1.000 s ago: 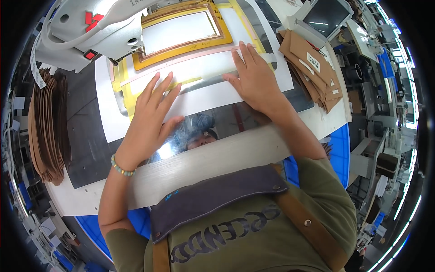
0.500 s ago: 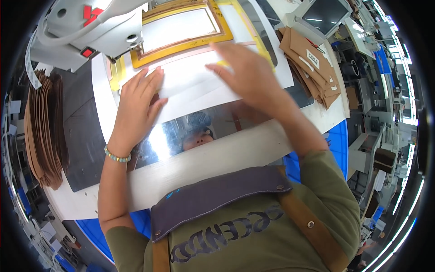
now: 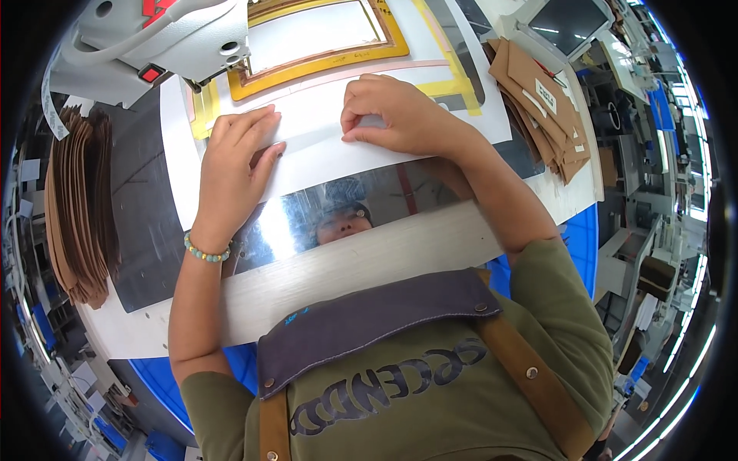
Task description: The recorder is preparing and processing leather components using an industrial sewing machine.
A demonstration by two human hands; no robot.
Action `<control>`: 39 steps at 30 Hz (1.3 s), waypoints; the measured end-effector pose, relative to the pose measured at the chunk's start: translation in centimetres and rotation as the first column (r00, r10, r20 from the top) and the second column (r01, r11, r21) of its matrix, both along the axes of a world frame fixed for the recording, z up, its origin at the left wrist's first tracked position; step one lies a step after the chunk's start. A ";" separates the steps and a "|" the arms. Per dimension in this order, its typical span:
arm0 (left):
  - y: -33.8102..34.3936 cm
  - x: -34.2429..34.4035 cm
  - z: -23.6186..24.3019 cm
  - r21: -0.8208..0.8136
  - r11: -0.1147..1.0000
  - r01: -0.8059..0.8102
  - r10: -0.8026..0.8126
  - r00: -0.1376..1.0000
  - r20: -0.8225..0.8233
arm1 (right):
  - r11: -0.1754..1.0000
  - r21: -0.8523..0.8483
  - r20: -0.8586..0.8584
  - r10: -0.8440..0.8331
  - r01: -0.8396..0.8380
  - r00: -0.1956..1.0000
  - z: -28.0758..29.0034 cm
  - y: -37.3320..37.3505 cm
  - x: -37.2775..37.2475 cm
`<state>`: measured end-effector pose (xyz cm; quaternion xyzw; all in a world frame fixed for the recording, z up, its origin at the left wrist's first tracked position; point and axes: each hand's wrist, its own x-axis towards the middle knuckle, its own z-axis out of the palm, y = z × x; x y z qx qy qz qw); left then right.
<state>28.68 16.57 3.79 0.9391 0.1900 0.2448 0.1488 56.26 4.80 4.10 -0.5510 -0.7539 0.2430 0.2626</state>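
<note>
A large white sheet (image 3: 307, 169) lies over a shiny metal plate (image 3: 269, 242), with yellow tape (image 3: 463, 86) and a thin pink strip (image 3: 423, 65) on it. My left hand (image 3: 231, 165) rests on the sheet's left part, fingers stretched and thumb apart. Over the sheet's middle, my right hand (image 3: 407, 119) has its fingers curled toward the thumb, the tips together near the surface. Whatever those tips pinch is too small to make out. Just beyond both hands sits a yellow rectangular frame (image 3: 330, 61) with a brown inner edge and a white middle.
A white machine head (image 3: 146, 50) with a cable overhangs the far left. Brown pieces (image 3: 77, 207) stand stacked on the left, beside a dark mat (image 3: 142, 207). More brown pieces (image 3: 530, 96) pile up on the right, near a screen (image 3: 561, 27).
My right hand has come down toward the sheet, and its spread fingers have curled in to the thumb. My left hand stays on the sheet in nearly the same place.
</note>
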 end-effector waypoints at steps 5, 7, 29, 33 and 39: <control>-0.1 0.0 0.2 -0.026 1.000 -0.006 0.006 1.000 0.006 | 0.987 0.161 0.060 -0.001 -0.008 0.998 0.3 -0.3 -0.4; -0.2 0.1 0.5 -0.067 0.998 -0.012 0.012 1.000 0.003 | 0.993 0.116 0.090 0.019 -0.029 0.996 0.5 -0.3 -0.3; -2.4 1.4 0.2 -0.266 0.961 0.080 -0.076 0.997 0.027 | 0.982 0.184 0.072 0.033 -0.046 0.997 -0.8 0.1 -0.8; -2.3 1.4 -0.1 -0.208 0.974 0.088 -0.081 0.996 0.042 | 0.948 0.317 0.014 0.003 -0.008 1.000 -0.7 0.1 -1.4; -2.2 0.9 0.6 0.037 0.997 0.063 -0.069 0.979 0.191 | 0.967 0.255 -0.032 0.034 -0.024 0.999 0.0 0.3 -1.3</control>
